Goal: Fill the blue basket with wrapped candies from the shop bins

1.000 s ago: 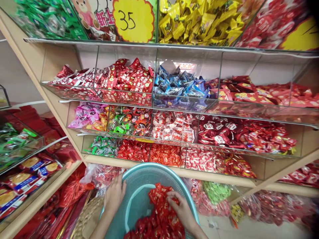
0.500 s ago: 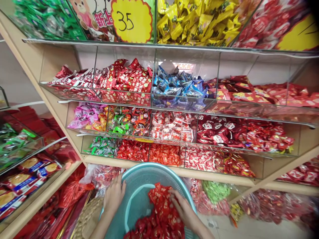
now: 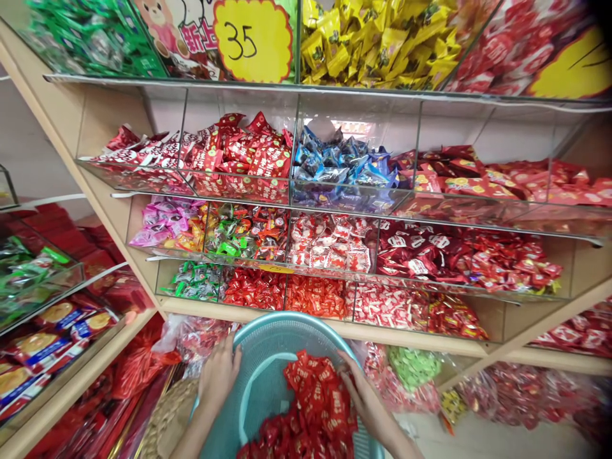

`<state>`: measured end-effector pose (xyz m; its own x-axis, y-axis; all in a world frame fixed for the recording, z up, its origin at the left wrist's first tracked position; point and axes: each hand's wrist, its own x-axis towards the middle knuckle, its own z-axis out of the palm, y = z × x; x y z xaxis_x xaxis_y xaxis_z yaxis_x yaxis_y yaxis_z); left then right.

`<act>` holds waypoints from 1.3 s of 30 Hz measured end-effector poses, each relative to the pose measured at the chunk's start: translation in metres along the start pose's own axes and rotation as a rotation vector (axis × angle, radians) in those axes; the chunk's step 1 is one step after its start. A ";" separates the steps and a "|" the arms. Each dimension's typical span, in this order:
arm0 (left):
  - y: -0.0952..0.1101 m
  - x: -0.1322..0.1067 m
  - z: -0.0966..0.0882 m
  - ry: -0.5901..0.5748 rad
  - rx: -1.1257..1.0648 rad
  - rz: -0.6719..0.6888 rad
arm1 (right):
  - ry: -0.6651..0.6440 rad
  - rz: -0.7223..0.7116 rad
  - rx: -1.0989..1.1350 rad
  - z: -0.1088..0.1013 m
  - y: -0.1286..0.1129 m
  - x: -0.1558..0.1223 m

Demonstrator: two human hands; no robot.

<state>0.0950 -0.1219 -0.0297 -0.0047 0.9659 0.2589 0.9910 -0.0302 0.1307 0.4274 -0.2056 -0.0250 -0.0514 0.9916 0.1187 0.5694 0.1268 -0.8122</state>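
A teal plastic basket stands low in front of me, with a heap of red-wrapped candies on its right side and bottom. My left hand holds the basket's left rim, fingertips pointing away from me. At the right rim, my right hand has its fingers bent over the edge, close beside the candies. Neither hand has a candy visible in it. The lower part of the basket runs out of view.
Ahead rises a wooden shelf with clear bins of wrapped candies. Blue candies lie in a middle bin, under yellow ones. Beside my left arm is a woven basket; bagged goods lie on the floor at right.
My right hand has moved from the red candies outward to the basket's right rim. More of the candy heap shows now. My left hand has stayed on the left rim.
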 end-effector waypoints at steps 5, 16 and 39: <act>0.001 0.001 0.000 0.004 -0.002 0.008 | 0.066 -0.025 -0.118 -0.003 -0.004 0.005; 0.001 0.001 0.000 0.017 0.012 0.000 | 0.072 -0.172 -0.640 0.020 0.006 0.014; -0.001 -0.001 0.007 0.026 -0.022 -0.031 | -0.019 0.453 -0.569 0.031 -0.045 0.195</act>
<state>0.0945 -0.1214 -0.0369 -0.0387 0.9596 0.2788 0.9871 -0.0066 0.1598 0.3661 -0.0168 0.0168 0.2794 0.9445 -0.1727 0.8766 -0.3243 -0.3555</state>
